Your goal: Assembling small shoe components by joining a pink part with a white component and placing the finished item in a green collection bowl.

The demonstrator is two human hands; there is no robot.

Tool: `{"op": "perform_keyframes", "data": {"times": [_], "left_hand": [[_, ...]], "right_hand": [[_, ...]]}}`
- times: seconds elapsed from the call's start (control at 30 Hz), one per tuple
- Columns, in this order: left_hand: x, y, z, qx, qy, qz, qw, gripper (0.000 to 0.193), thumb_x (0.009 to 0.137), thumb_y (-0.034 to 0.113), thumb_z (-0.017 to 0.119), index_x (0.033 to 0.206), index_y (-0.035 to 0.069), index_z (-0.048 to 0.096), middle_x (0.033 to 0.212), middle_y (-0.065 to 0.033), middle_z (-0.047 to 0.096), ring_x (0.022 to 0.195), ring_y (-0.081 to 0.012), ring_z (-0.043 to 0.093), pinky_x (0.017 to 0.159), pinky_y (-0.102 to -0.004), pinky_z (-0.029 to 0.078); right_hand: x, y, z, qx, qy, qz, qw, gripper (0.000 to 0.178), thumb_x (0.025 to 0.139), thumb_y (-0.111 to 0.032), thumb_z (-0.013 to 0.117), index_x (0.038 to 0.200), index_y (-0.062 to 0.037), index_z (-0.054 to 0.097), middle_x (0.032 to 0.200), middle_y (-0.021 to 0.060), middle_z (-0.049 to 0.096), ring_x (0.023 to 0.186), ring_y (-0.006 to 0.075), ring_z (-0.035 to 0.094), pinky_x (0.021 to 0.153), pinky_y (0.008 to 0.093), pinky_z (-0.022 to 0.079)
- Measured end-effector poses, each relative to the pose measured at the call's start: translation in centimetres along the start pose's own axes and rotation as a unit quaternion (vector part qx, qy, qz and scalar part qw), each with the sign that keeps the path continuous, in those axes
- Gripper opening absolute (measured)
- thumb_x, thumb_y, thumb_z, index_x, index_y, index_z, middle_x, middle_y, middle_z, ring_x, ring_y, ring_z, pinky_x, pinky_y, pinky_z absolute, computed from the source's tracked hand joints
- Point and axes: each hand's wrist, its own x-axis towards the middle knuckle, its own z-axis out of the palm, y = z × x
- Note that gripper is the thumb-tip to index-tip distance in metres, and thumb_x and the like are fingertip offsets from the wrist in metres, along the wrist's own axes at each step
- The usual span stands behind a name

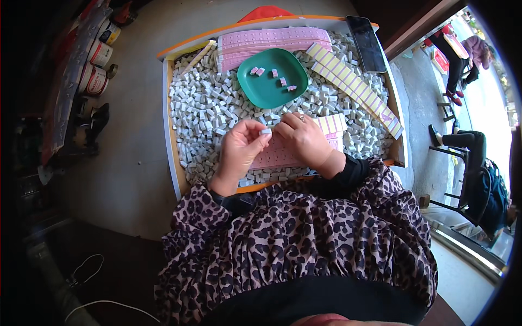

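My left hand (240,152) is closed, pinching a small whitish block (265,131) between thumb and forefinger. Just to its right, my right hand (305,138) has its fingers curled together over a pink printed sheet (272,155); its fingertips are hidden, so what they grip cannot be made out. Under the right hand's edge lies a yellow striped strip (332,124). Ahead of both hands a green plate (266,98) holds several small blocks with pink faces (274,73). Loose grey-white blocks (209,111) fill the shallow tray around everything.
The tray has a wooden rim (175,157). More pink sheets (274,41) lie at its far side, long yellow striped strips (356,87) at the right. A black phone (366,44) rests on the far right corner. Tubs (98,79) stand at left; other people sit outside at right.
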Motion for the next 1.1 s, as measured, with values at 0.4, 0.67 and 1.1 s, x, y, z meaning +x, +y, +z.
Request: {"op": "perform_keyframes", "data": {"times": [0.4,0.67,1.1], "left_hand": [[0.7,-2.7,0.1,0.008,0.05,0.008,0.999,0.015,0.086,-0.002,0.063,0.1,-0.001,0.063,0.089,-0.0021,0.064,0.08,-0.0071,0.06,0.076,-0.0184,0.048],[0.5,-2.2,0.8,-0.045,0.044,0.006,0.998,0.014,0.087,-0.005,0.057,0.101,-0.002,0.061,0.094,-0.0062,0.063,0.082,-0.0123,0.062,0.082,-0.0238,0.049],[0.7,-2.9,0.0,0.03,0.025,0.038,0.999,0.01,0.087,-0.002,0.059,0.097,-0.001,0.06,0.09,-0.004,0.062,0.078,-0.01,0.059,0.075,-0.0233,0.049]], "right_hand": [[-1.8,-0.2,-1.5,-0.084,-0.049,-0.078,0.992,0.034,0.074,-0.011,0.061,0.107,-0.0016,0.057,0.096,0.0092,0.052,0.09,0.0259,0.055,0.077,0.0358,0.051],[-1.8,-0.1,-1.8,0.02,-0.027,-0.042,0.999,0.039,0.072,-0.011,0.066,0.11,-0.001,0.058,0.103,0.0106,0.053,0.099,0.0273,0.052,0.08,0.0353,0.05],[-3.0,1.1,-2.0,0.219,-0.01,-0.039,0.975,0.047,0.072,-0.003,0.069,0.113,0.0001,0.046,0.112,0.0146,0.051,0.099,0.0269,0.055,0.083,0.0359,0.05]]}}
